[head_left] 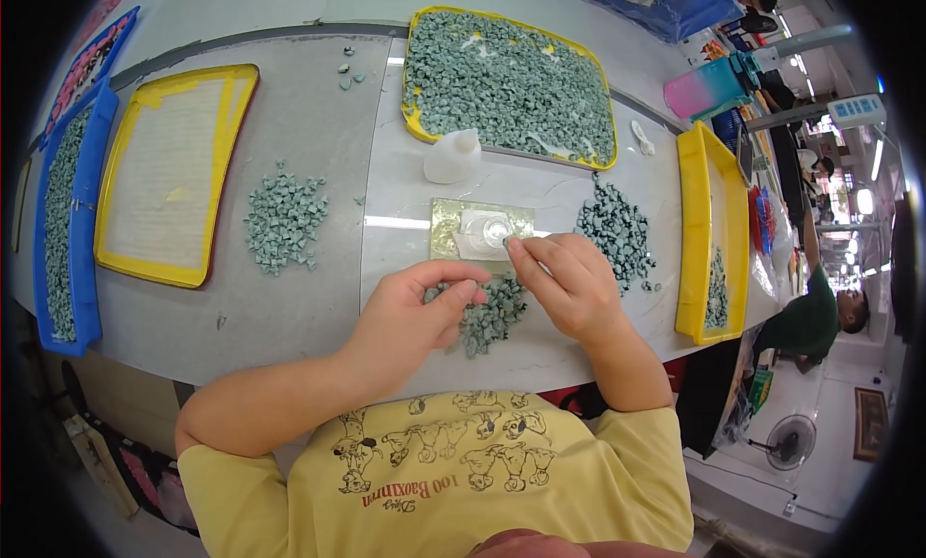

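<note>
My right hand (569, 280) pinches a small grey-green piece (507, 242) between thumb and fingertips, beside a small round clear dish (495, 231). The dish sits on a white pad (473, 244) upon a yellowish-green mottled plate (446, 216). Over the near pile of grey-green pieces (494, 319), my left hand (417, 302) is curled with thumb and forefinger close together. Whatever may be between those fingers is too small to make out. A white squeeze bottle (451, 157) stands just beyond the plate.
Behind the bottle lies a yellow-rimmed tray (413, 122) full of such pieces. Loose piles lie left (285, 218) and right (615, 232). A yellow bin (691, 240) stands at right; a paper-lined tray (224, 134) and blue bin (89, 220) at left. Another person (810, 312) is farther right.
</note>
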`<control>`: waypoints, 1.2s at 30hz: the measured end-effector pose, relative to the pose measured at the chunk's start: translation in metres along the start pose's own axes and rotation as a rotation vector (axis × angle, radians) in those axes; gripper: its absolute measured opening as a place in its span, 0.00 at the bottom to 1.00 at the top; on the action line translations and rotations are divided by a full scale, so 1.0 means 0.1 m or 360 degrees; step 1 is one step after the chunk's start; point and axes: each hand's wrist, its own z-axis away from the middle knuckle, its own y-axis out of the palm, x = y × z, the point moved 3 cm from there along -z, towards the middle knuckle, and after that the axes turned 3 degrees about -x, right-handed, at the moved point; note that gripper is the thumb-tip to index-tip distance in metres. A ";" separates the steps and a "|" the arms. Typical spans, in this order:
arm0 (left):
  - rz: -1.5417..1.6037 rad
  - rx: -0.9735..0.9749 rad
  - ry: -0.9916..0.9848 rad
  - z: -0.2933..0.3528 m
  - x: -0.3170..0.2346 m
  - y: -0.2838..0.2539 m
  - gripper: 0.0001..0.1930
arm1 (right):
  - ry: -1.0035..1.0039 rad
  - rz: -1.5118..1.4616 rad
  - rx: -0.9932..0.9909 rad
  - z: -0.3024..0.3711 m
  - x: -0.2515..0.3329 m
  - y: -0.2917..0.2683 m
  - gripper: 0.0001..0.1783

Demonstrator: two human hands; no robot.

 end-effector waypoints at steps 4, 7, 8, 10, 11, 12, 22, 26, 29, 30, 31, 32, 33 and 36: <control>-0.0064 -0.0029 0.0077 -0.05 0.03 -0.03 0.10 | 0.0031 -0.0034 -0.0007 0.05 0.00 0.05 0.18; -0.0051 -0.0074 0.0144 -0.09 0.03 -0.04 0.09 | 0.0163 -0.0297 -0.0093 0.11 -0.04 0.10 0.15; -0.0038 -0.0107 0.0162 -0.10 0.03 -0.04 0.09 | 0.0380 -0.0441 -0.0206 0.11 -0.05 0.11 0.13; -0.0033 -0.0061 0.0150 -0.10 0.00 -0.06 0.08 | 0.0593 -0.0583 -0.0324 0.08 -0.05 0.07 0.12; -0.0026 -0.0014 0.0133 -0.10 -0.02 -0.06 0.07 | 0.0886 -0.0860 -0.0291 0.07 -0.09 0.07 0.10; -0.0031 -0.0018 0.0141 -0.05 -0.07 -0.03 0.07 | 0.1176 -0.1142 -0.0255 0.04 -0.09 0.04 0.09; 0.0304 -0.0009 -0.0014 1.02 -0.61 0.54 0.05 | 0.0939 -0.1104 -0.0269 -0.63 0.52 -1.03 0.10; 0.0845 0.0009 -0.0219 1.39 -0.75 0.74 0.07 | 0.0923 -0.1116 -0.0320 -0.72 0.78 -1.37 0.10; 0.1044 0.0023 -0.0101 1.60 -0.86 0.82 0.08 | 0.0933 -0.1104 -0.0360 -0.74 0.94 -1.61 0.10; 0.1029 0.0030 -0.0082 1.65 -0.88 0.85 0.08 | 0.0950 -0.1097 -0.0362 -0.75 0.96 -1.67 0.10; 0.1092 -0.0018 -0.0066 1.69 -0.89 0.89 0.08 | 0.0969 -0.1090 -0.0364 -0.76 0.98 -1.73 0.09; 0.1156 -0.0066 -0.0051 1.74 -0.89 0.92 0.08 | 0.0953 -0.1088 -0.0379 -0.76 1.00 -1.78 0.09; 0.1143 -0.0056 -0.0040 1.79 -0.90 0.99 0.08 | 0.0954 -0.1094 -0.0403 -0.74 1.00 -1.81 0.09; 0.1078 -0.0138 -0.0140 1.93 -0.90 1.12 0.08 | 0.0973 -0.1095 -0.0423 -0.77 1.03 -1.97 0.09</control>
